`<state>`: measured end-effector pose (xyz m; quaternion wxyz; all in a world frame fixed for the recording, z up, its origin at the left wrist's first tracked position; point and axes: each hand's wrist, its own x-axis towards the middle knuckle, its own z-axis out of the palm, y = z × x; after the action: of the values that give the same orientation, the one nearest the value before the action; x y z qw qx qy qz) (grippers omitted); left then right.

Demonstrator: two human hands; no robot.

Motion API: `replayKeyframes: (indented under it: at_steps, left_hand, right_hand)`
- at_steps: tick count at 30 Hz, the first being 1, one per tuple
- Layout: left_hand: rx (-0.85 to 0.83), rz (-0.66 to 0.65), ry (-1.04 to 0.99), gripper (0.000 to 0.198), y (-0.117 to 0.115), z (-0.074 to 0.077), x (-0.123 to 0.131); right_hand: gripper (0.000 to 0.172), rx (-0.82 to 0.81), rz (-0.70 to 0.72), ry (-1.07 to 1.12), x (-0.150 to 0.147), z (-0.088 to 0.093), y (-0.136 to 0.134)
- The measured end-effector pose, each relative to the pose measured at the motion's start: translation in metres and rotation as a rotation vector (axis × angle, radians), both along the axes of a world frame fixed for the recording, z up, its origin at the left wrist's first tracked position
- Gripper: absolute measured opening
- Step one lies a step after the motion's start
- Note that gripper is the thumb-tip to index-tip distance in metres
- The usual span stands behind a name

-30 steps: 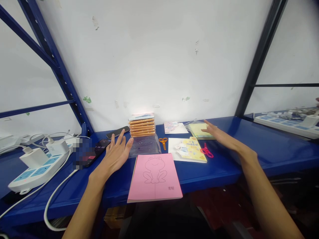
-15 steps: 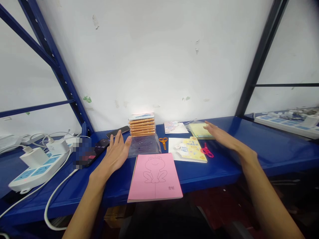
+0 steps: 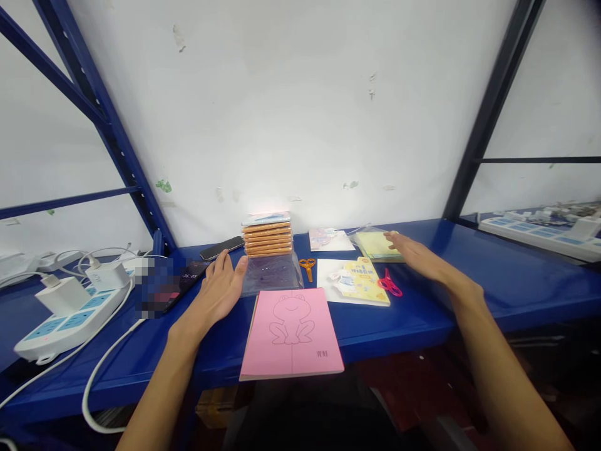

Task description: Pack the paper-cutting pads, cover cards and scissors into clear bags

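Observation:
My left hand (image 3: 220,291) rests open on the blue shelf, fingers spread, holding nothing, close to a clear plastic bag (image 3: 271,274) and a black smartphone (image 3: 221,248). My right hand (image 3: 416,255) hovers open and empty over a yellow booklet in clear wrap (image 3: 376,245). A pink sheet with a frog outline (image 3: 291,335) lies at the shelf's front edge. Behind it stands a stack of orange packets (image 3: 267,238). Orange scissors (image 3: 307,268) and red scissors (image 3: 389,284) lie on either side of a yellow picture book on white paper (image 3: 354,282).
A white power strip (image 3: 70,326) with plugged-in chargers and white cables sits at the left. A second phone (image 3: 181,287), partly blurred, lies beside my left hand. Blue steel shelf uprights (image 3: 106,125) frame a white wall. Another power strip (image 3: 539,238) lies at the far right.
My left hand has shifted slightly toward the phone, and my right hand has moved a little left over the yellow booklet. The objects on the shelf stay in place.

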<state>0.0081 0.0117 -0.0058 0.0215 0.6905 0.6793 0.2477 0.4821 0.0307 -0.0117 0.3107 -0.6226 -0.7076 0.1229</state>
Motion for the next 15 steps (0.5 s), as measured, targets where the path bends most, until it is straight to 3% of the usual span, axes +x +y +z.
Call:
replayKeyframes:
  at_steps: [9,15]
  left_hand:
    - [0.011,-0.015,0.018,0.093,0.0022,-0.0030,-0.0013]
    - [0.016,-0.011,0.015,0.092,0.0025,-0.0031,-0.0015]
  right_hand:
    - [0.079,0.076,0.025,-0.020,-0.0031,0.0037,0.0004]
    - [0.078,0.041,-0.007,-0.057,-0.0054,0.0081,-0.0025]
